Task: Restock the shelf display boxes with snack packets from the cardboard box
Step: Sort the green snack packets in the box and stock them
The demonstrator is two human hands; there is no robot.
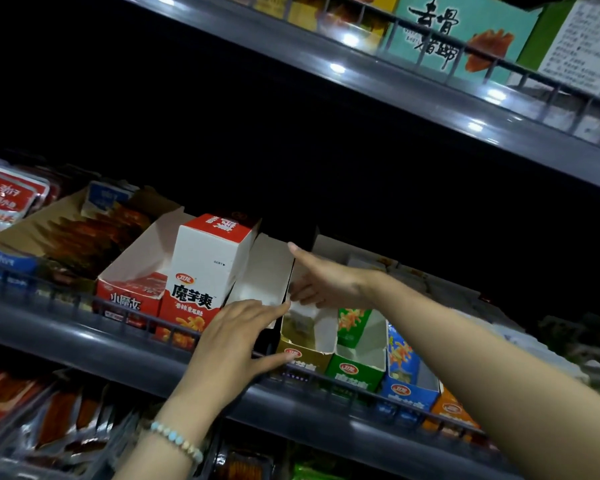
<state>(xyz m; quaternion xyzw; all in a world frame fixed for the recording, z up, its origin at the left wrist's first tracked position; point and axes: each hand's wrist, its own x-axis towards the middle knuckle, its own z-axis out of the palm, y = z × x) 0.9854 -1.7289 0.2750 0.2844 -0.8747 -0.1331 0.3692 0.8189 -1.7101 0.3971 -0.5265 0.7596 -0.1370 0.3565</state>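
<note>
Empty display box [262, 268] sits on the middle shelf [84, 341], skewed. It's wedged between the tall red-and-white carton [205, 261] on its left and the gold box [303, 355] on its right.

Right hand [326, 282] comes in from the right. Fingers curl at the box's right wall, thumb straight along the top edge, so it's grasping that wall. Probably steering the box square into the row.

Left hand [236, 341] is released, fingers straight, tips on the box's near front edge. Reads as bracing the front so the box doesn't slide off the shelf lip.

No snack packets in either hand, and the supply cardboard box is out of view. Green box [355, 370] further right looks empty at its near end.

Judgement: slot is being prepped, filling not yet begun.
</note>
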